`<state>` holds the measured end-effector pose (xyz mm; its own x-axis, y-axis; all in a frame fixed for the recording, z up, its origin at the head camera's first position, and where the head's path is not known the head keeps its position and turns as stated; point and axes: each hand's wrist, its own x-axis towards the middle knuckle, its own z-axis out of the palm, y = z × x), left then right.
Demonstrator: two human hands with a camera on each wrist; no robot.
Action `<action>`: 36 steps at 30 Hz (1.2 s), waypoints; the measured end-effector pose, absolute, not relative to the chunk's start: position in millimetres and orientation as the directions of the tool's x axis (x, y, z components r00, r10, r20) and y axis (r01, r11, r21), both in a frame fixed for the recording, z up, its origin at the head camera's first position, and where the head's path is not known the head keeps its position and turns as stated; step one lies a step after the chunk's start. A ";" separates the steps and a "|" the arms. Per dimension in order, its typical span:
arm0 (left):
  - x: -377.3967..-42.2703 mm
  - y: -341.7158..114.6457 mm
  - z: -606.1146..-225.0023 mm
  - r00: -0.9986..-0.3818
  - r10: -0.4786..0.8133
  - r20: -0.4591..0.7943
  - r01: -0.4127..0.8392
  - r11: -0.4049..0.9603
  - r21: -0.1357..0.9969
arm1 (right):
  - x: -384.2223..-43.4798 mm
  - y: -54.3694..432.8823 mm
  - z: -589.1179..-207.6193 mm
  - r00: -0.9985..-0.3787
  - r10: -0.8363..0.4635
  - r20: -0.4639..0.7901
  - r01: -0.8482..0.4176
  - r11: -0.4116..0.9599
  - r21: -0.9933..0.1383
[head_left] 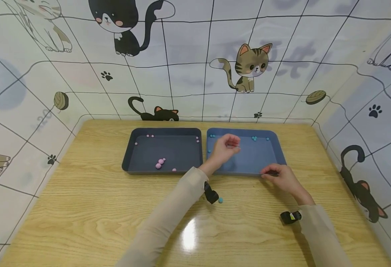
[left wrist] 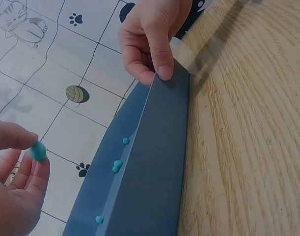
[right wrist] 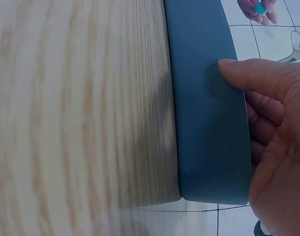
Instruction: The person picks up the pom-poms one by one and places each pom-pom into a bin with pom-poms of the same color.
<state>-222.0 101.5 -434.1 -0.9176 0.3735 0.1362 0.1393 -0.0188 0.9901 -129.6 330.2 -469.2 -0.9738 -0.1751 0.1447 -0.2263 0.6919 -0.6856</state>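
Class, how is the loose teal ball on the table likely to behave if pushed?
The teal ball would probably roll, as it looks round and the table glossy. It is likely light, being far smaller than the blue tray.

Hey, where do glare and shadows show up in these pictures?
Head view: a bright white glare patch on the table, plus a shadow alongside the right sleeve; left wrist view: a dark band of shadow on the table near the right hand; right wrist view: soft shadow on the table beside the blue tray.
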 end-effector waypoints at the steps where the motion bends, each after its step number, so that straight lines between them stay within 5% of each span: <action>1: -225.5 103.2 -439.0 -0.920 0.369 0.133 0.135 -0.022 0.991 | -129.5 330.4 -469.2 -0.974 -0.175 0.145 -0.226 0.691 -0.686; 36: -224.6 93.8 -447.1 -0.921 0.383 0.067 0.068 -0.010 0.998 | -126.2 327.2 -465.1 -0.969 -0.183 0.166 -0.247 0.677 -0.694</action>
